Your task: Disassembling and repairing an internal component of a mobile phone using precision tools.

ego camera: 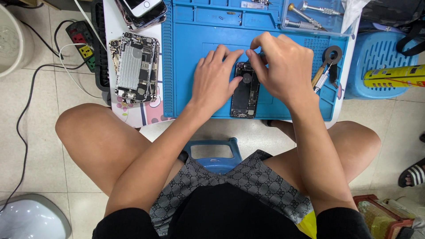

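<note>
Blue silicone covers most of the desk (133, 120): a work mat (190, 66) filling the upper middle of the frame. At its centre lies the opened phone (245, 95), dark insides facing up. Our left hand (214, 79) rests flat on the phone's left edge, fingers (220, 55) spread loosely and gripping nothing. Our right hand (283, 66) hovers over the phone's top end, thumb and forefinger pinched together on something too small to make out. Left of the mat sits a second stripped phone chassis (135, 67). At the mat's right edge lie screwdrivers (322, 77) and a roll of tape (333, 54).
</note>
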